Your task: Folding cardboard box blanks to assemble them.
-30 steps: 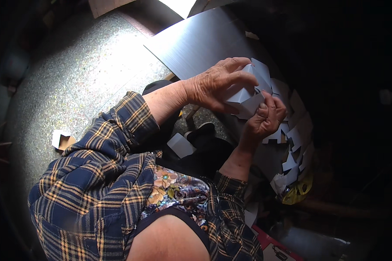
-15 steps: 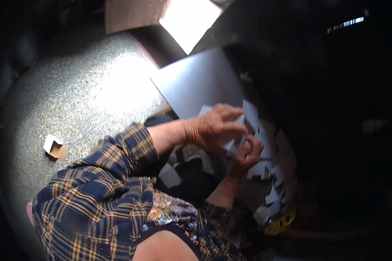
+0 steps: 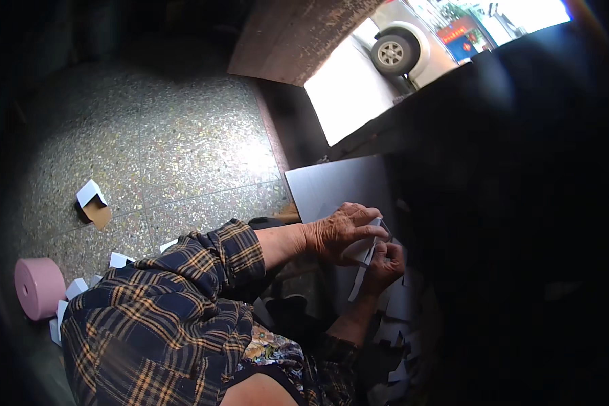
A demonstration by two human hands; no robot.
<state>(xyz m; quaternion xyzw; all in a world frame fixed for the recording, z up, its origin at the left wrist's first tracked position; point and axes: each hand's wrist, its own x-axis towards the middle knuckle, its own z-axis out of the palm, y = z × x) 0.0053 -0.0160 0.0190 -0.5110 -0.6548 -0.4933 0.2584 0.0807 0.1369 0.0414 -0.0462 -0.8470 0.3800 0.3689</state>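
Note:
My left hand and my right hand meet over a small white folded card piece and both pinch it. The left hand covers its top edge; the right hand grips it from the right side. Below them lies a heap of several white card pieces. A grey flat sheet lies just behind the hands. My plaid sleeve runs from the lower left up to the left hand.
A pink roll lies on the speckled floor at the far left. Loose white and brown card pieces are scattered on the floor. A brown board leans by a bright doorway. The right side is dark.
The view has tilted up and away, showing more floor and the doorway. Both hands stay together on the card piece, now lower and smaller in the picture.

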